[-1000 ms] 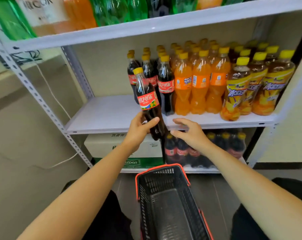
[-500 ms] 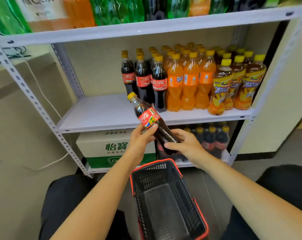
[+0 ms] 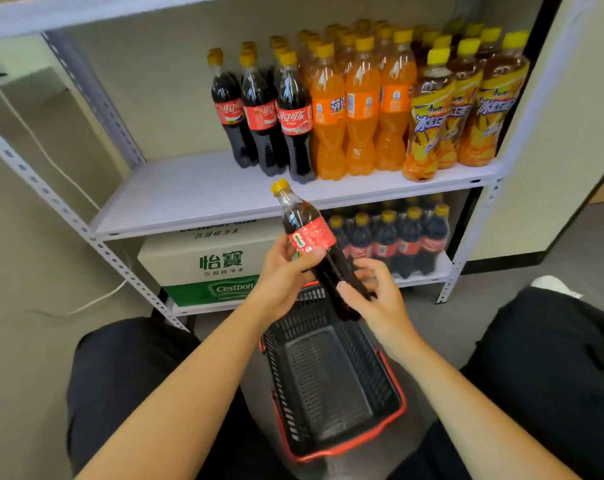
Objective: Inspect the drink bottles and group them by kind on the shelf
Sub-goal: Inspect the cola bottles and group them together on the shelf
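The head view shows one held cola bottle (image 3: 312,235), dark with a yellow cap and a red label. It tilts cap up and left above the black basket (image 3: 331,375), in front of the shelf (image 3: 196,195). The left hand (image 3: 279,282) curls its fingers round the label, and the right hand (image 3: 380,303) wraps its fingers round the lower body. The shelf's front row holds three shelved colas (image 3: 295,119), three orange sodas (image 3: 361,109) and three iced teas (image 3: 428,123); the rows behind cannot be counted.
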{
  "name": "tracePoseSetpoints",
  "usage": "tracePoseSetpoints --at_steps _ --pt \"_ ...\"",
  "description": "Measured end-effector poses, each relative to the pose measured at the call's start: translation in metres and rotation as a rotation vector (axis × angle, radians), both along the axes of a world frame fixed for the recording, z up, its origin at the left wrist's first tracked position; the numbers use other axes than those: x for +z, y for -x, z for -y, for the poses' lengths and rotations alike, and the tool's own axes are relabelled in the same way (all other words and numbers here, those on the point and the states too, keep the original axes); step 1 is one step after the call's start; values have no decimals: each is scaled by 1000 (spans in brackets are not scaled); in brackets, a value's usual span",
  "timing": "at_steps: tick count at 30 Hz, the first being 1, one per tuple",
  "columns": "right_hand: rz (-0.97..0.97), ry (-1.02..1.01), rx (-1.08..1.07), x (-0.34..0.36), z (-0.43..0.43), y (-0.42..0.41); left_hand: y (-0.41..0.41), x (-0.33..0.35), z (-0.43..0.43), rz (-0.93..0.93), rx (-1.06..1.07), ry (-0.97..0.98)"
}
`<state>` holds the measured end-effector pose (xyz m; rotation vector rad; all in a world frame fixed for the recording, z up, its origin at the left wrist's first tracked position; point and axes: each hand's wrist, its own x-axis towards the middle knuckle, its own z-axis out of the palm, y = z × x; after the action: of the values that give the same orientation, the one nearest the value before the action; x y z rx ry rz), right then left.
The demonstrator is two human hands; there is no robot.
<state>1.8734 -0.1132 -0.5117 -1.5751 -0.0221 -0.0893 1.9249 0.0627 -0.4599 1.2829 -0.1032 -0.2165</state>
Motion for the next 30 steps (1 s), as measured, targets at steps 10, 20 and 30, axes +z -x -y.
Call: tracePoseSetpoints --at_steps 10,20,30 --pt "-325 -668 359 5 25 14 24 24 6 65 -4 -41" --pt "68 -35 102 -6 24 24 49 -10 6 -35 314 113" --pt "-361 -469 438 0 31 29 53 -14 16 -7 52 308"
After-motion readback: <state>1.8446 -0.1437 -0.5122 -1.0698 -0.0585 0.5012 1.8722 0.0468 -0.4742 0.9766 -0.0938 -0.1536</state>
